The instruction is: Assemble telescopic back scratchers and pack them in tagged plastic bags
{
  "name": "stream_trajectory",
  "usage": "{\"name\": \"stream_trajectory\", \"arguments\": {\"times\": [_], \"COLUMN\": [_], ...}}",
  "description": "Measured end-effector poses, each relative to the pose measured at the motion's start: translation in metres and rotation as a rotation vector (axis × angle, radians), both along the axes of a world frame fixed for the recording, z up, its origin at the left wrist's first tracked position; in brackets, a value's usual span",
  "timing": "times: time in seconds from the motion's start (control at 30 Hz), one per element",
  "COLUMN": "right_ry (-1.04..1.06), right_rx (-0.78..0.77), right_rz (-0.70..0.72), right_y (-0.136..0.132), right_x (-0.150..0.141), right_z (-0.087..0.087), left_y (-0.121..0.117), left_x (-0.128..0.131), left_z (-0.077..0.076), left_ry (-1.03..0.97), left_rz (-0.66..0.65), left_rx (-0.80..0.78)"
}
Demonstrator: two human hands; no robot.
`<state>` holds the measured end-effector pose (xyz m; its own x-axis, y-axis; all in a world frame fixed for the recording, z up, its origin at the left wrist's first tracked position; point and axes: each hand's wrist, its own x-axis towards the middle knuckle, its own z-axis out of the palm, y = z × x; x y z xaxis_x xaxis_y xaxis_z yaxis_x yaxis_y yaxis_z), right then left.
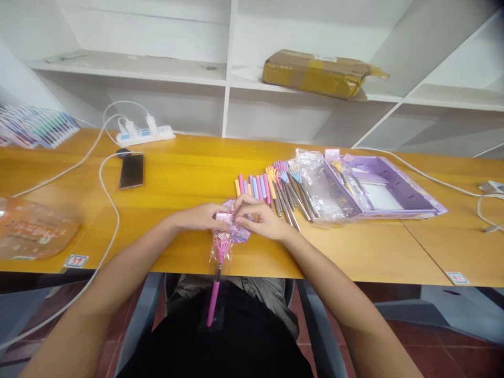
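A pink back scratcher [223,249] with a hand-shaped head, a metal shaft and a pink handle hangs in a clear plastic bag over the table's front edge. My left hand [205,217] is closed on the bag's top end, where a pink label [224,218] shows. Close beside it, my right hand [262,218] has thumb and fingertips pinched together; what they hold is too small to tell. Purple printed cards [241,234] lie under and between both hands. Just beyond my right hand are several loose back scratchers [289,191] and coloured handles [255,186].
Clear plastic bags [321,189] lie against a purple box [409,184] on the right. A phone [132,170], a power strip [145,135] with cables and an orange bag [35,228] are on the left. Above, a taped carton [315,73] sits on the shelf.
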<state>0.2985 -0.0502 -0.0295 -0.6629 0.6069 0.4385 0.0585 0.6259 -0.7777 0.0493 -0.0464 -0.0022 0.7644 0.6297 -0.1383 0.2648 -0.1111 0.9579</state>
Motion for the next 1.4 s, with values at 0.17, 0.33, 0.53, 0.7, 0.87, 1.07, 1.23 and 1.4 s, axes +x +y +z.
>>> {"name": "stream_trajectory", "arguments": {"times": [0.17,0.33,0.53,0.7,0.87,1.07,1.23,1.4], "right_ry": [-0.051,-0.042,-0.017,-0.081,-0.207,-0.262,-0.217,-0.088], "right_rx": [-0.179,-0.42,-0.496,-0.454,-0.332,-0.342,-0.382,-0.569], "right_rz": [-0.073,0.001,0.081,0.104,0.097,0.119,0.109,0.084], "right_y": [0.0,-0.002,-0.003,-0.003,-0.001,0.0,-0.001,-0.001], "right_x": [-0.001,-0.004,-0.002,0.001,0.0,0.0,0.002,0.007], "right_z": [-0.005,-0.01,-0.008,-0.006,-0.006,-0.005,-0.006,-0.005], "left_y": [-0.002,-0.002,-0.004,-0.003,-0.003,-0.004,-0.004,-0.007], "left_x": [-0.001,-0.001,0.001,0.0,-0.001,0.0,0.002,0.005], "left_z": [-0.004,-0.006,-0.003,-0.007,-0.011,-0.012,-0.012,-0.008], "left_ry": [0.04,0.04,-0.003,0.008,-0.017,0.052,0.073,0.052], "left_rz": [-0.053,-0.023,0.02,-0.004,-0.043,-0.098,-0.174,-0.257], "left_rx": [0.019,-0.041,-0.296,-0.345,-0.333,-0.27,-0.331,-0.333]}}
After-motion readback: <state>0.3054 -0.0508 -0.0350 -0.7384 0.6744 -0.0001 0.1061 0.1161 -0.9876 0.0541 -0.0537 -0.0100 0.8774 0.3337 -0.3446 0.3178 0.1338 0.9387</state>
